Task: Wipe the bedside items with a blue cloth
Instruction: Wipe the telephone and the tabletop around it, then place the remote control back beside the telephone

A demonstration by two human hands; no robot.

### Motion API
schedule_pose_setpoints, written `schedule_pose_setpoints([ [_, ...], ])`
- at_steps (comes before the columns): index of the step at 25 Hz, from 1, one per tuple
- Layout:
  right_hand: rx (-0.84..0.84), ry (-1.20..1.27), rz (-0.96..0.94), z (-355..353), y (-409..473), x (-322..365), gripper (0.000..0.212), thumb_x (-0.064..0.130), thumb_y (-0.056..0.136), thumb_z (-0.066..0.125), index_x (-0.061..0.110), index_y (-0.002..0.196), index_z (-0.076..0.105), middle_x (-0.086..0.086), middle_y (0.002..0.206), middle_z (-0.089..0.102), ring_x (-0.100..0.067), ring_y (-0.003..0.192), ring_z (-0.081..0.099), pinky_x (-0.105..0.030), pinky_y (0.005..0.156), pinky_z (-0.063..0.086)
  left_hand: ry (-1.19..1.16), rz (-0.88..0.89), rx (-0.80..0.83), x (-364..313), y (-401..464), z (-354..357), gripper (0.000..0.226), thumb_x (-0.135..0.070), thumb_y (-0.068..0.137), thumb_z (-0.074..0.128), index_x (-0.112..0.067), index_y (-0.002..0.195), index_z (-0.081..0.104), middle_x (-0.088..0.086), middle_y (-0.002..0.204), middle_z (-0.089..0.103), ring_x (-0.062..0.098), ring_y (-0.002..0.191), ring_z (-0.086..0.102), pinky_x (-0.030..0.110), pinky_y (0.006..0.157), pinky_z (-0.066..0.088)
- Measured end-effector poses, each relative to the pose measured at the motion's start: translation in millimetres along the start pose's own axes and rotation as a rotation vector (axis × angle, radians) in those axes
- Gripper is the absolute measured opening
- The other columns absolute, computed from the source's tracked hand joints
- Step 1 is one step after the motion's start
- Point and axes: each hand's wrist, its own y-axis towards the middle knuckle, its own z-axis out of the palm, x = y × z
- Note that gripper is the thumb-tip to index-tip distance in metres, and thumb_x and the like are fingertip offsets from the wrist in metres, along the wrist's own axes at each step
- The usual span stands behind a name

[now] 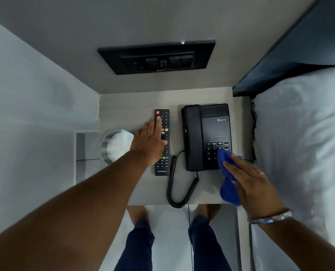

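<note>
While left hand (150,143) covers remote (162,142) — blue cloth (228,178) under right hand (252,180).

Remote (162,142) partly under left hand (149,143); phone (206,136) keypad corner beneath cloth (228,180).

— What colour is the cloth (228,189) in my right hand (254,184)?

— Bright blue, one solid shade, no print.

— And the telephone (206,136) under it?

— Black all over, its coiled cord (175,189) black too, with pale markings on the keys.

— The remote control (162,142) under my left hand (150,142)?

— Black, with a red button at the top and green, yellow and blue ones lower down, white lettering at the bottom.

— The bedside table (135,106)?

— Pale grey with a faint grain. The bin (115,145) is silver, lined in white; the pillow (301,137) is white; the switch panel (157,57) is black.
</note>
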Motion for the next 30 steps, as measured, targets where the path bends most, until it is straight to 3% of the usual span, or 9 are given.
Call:
schedule_pose_setpoints([
  [9, -0.026, 0.006, -0.016, -19, 2, 11, 0.053, 0.004, 0.082, 0.064, 0.019, 0.132, 0.051, -0.015, 0.141, 0.044, -0.037, 0.115, 0.052, -0.044, 0.087, 0.052, 0.06, -0.04, 0.027, -13, -15, -25, 0.081, -0.05, 0.102, 0.036, -0.008, 0.156, -0.008, 0.021, 0.166, -0.006, 0.033, 0.153, -0.002, 0.049, 0.124, 0.006],
  [11, -0.121, 0.107, -0.059, -34, -5, 17, 0.052, 0.001, 0.076, 0.069, 0.016, 0.124, 0.055, -0.016, 0.128, 0.05, -0.033, 0.104, 0.057, -0.032, 0.082, 0.051, -0.068, 0.006, -0.17, -38, -29, -60, 0.076, -0.055, 0.098, 0.042, -0.009, 0.154, 0.021, 0.021, 0.16, 0.026, 0.035, 0.147, 0.026, 0.051, 0.119, 0.027],
  [13, -0.272, 0.241, -0.056, -61, -20, 25, 0.056, -0.004, 0.067, 0.074, 0.016, 0.113, 0.05, -0.014, 0.113, 0.053, -0.022, 0.096, 0.056, -0.014, 0.081, 0.043, -0.372, 0.088, -0.278, -80, -52, -102, 0.057, -0.063, 0.089, 0.045, -0.018, 0.121, 0.062, 0.007, 0.12, 0.069, 0.026, 0.111, 0.064, 0.043, 0.093, 0.053],
  [15, -0.469, 0.32, 0.017, -98, -41, 34, 0.059, -0.004, 0.062, 0.078, 0.016, 0.105, 0.043, -0.013, 0.103, 0.05, -0.018, 0.085, 0.053, -0.012, 0.072, 0.042, -0.762, 0.092, 0.035, -135, -86, -147, 0.063, -0.076, 0.075, 0.046, -0.021, 0.09, 0.071, -0.002, 0.082, 0.076, 0.019, 0.077, 0.071, 0.034, 0.07, 0.059],
  [18, -0.691, 0.374, 0.067, -159, -77, 38, 0.058, 0.003, 0.06, 0.079, 0.017, 0.1, 0.04, -0.007, 0.099, 0.044, -0.016, 0.079, 0.049, -0.024, 0.066, 0.045, -0.901, 0.064, 0.528, -216, -121, -195, 0.059, -0.073, 0.076, 0.06, -0.019, 0.094, 0.072, -0.004, 0.081, 0.078, 0.015, 0.073, 0.072, 0.027, 0.067, 0.057],
  [22, -0.911, 0.458, 0.143, -218, -130, 10, 0.073, 0.016, 0.058, 0.084, 0.017, 0.116, 0.039, -0.009, 0.118, 0.041, -0.026, 0.104, 0.051, -0.031, 0.082, 0.051, -1.072, 0.28, 0.569, -317, -129, -235, 0.013, -0.018, 0.094, 0.064, -0.011, 0.103, 0.069, 0.011, 0.1, 0.076, 0.021, 0.087, 0.072, 0.033, 0.081, 0.058],
  [24, -0.92, 0.594, 0.343, -239, -165, -19, 0.113, 0.031, 0.053, 0.088, 0.022, 0.141, 0.018, -0.008, 0.147, 0.025, -0.026, 0.133, 0.035, -0.033, 0.101, 0.042, -1.041, 0.459, 0.622, -371, -139, -255, 0.02, -0.017, 0.091, 0.062, -0.007, 0.108, 0.068, 0.011, 0.103, 0.074, 0.021, 0.092, 0.069, 0.035, 0.084, 0.056],
  [26, -0.773, 0.835, 0.457, -258, -196, -54, 0.139, 0.039, 0.049, 0.089, 0.03, 0.147, -0.009, -0.004, 0.158, 0.012, -0.014, 0.144, 0.016, -0.04, 0.113, 0.026, -0.933, 0.618, 0.674, -418, -147, -267, 0.023, -0.024, 0.083, 0.06, -0.014, 0.103, 0.068, 0.002, 0.096, 0.072, 0.016, 0.088, 0.065, 0.036, 0.082, 0.052],
  [30, -0.646, 1.47, 0.273, -281, -221, -113, 0.098, 0.029, 0.059, 0.083, 0.014, 0.141, 0.032, -0.005, 0.137, 0.054, -0.029, 0.129, 0.046, -0.042, 0.099, 0.046, -0.887, 0.699, 0.869, -477, -146, -266, 0.021, -0.03, 0.091, 0.057, -0.03, 0.11, 0.066, -0.006, 0.101, 0.072, 0.015, 0.091, 0.067, 0.033, 0.076, 0.054],
])
